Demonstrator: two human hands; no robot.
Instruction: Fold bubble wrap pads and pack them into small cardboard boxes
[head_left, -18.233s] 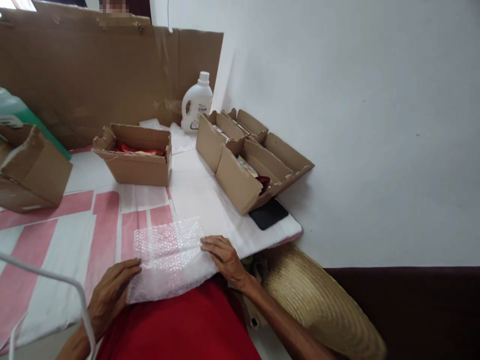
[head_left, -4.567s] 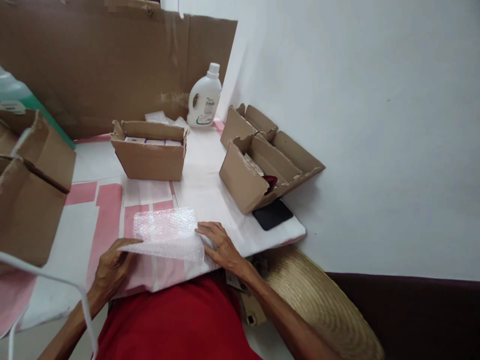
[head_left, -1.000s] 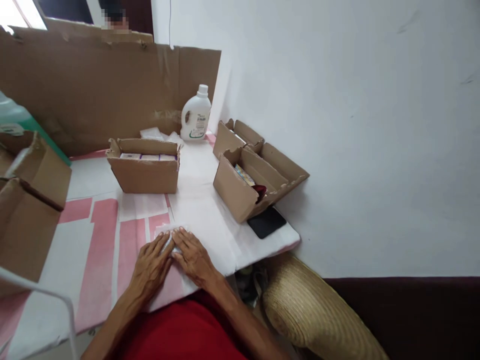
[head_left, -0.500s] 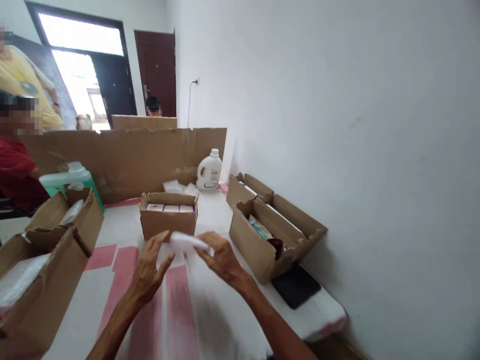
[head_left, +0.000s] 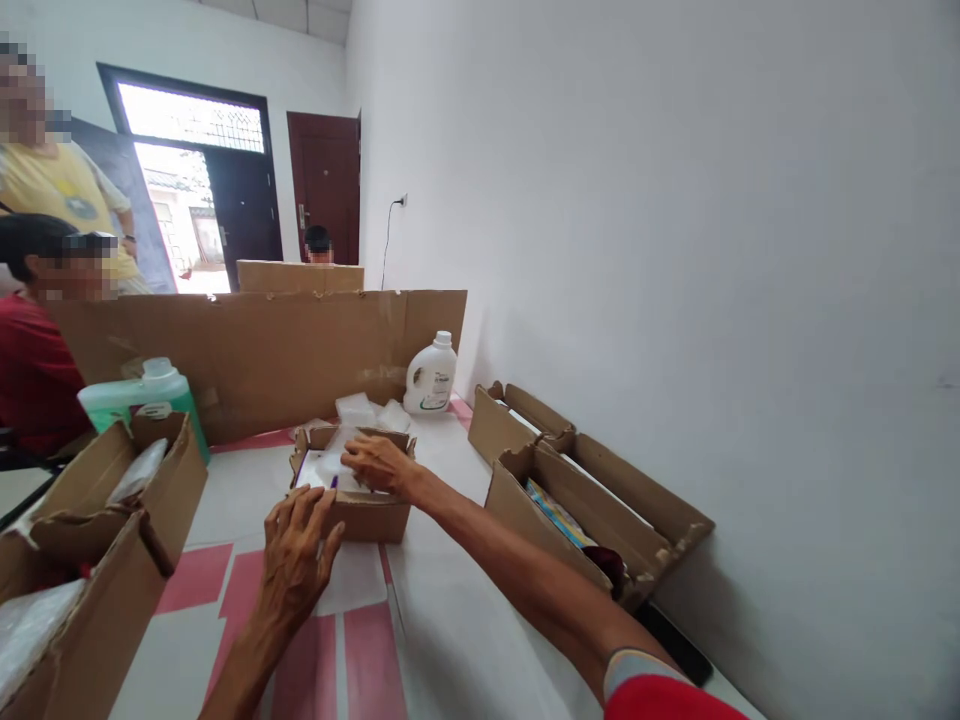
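A small cardboard box (head_left: 367,522) stands on the table in front of me, holding white packs (head_left: 309,468) with purple edges. Over its opening, my right hand (head_left: 379,462) has its fingers closed on a translucent white plastic piece (head_left: 339,450); the piece's exact kind is unclear. My left hand (head_left: 296,545) is at the box's front left corner, thumb apart from the fingers, with nothing in it. Just behind the box lie several translucent white pieces (head_left: 355,409).
Cardboard boxes stand left (head_left: 97,610) and right (head_left: 555,520), with packets inside. A green jug (head_left: 172,390) and a white jug (head_left: 433,375) stand before a cardboard partition (head_left: 300,345). A black flat object (head_left: 679,645) lies near the right wall. Several people are beyond.
My right hand has moved forward and left, carrying the translucent piece from above the table to the box. My left hand has let go of it or moved off it, and the view has tilted up.
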